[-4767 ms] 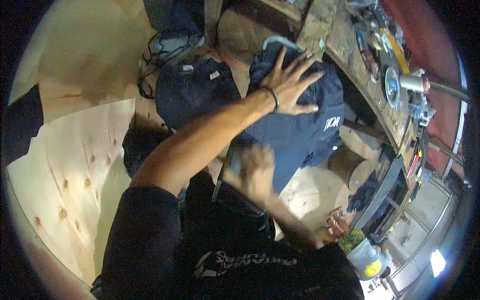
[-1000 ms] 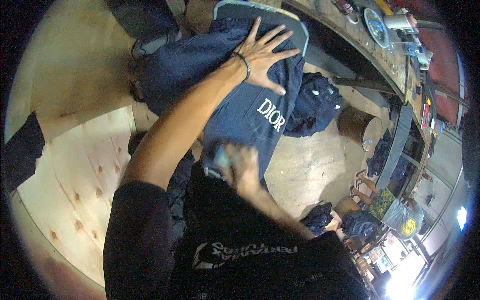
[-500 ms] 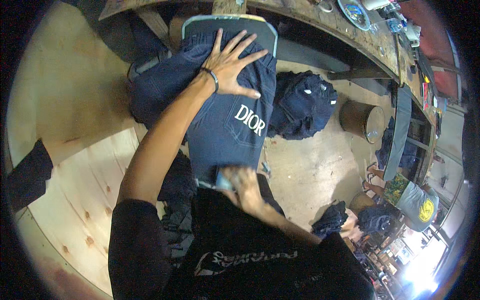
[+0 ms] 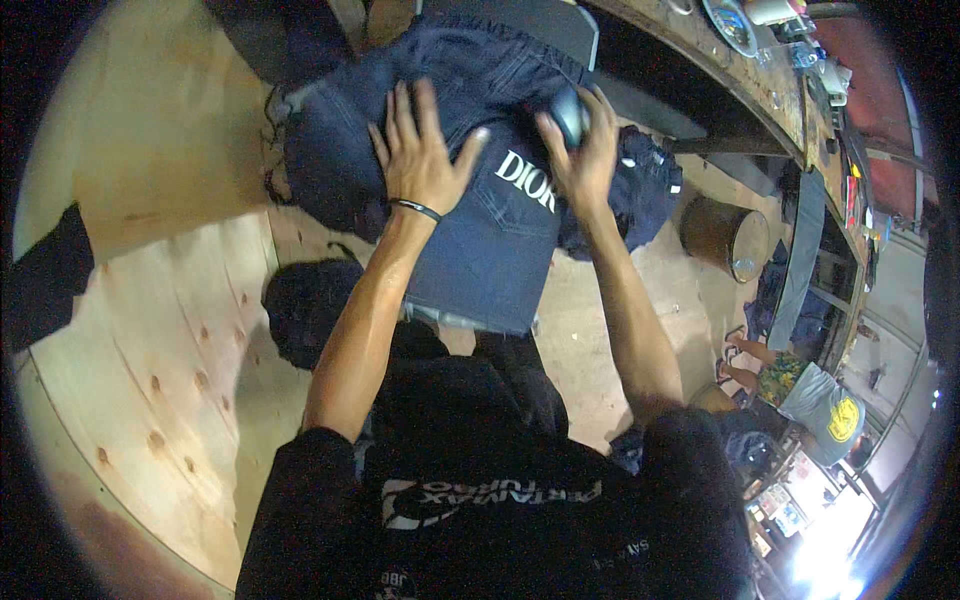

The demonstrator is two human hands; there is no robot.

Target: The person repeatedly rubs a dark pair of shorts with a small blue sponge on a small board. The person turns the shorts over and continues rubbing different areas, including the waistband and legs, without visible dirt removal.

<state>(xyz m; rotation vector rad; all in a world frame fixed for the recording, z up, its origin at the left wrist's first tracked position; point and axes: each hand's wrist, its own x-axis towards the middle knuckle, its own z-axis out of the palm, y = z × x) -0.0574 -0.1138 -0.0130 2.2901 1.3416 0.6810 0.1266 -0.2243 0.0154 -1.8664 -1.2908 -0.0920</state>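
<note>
From my distant post I see the left hand [image 4: 425, 165] with fingers spread apart, laid palm-down upon dark blue denim shorts [image 4: 480, 265] and gripping nothing. The shorts extend under this hand and between both hands. To its right, the right hand [image 4: 592, 160] is curled around a small rounded object [image 4: 568, 115], whose kind I cannot tell. Beyond the hands is a dark board [image 4: 540, 30]; just right of the right hand lies a dark cloth pile [image 4: 645, 205].
</note>
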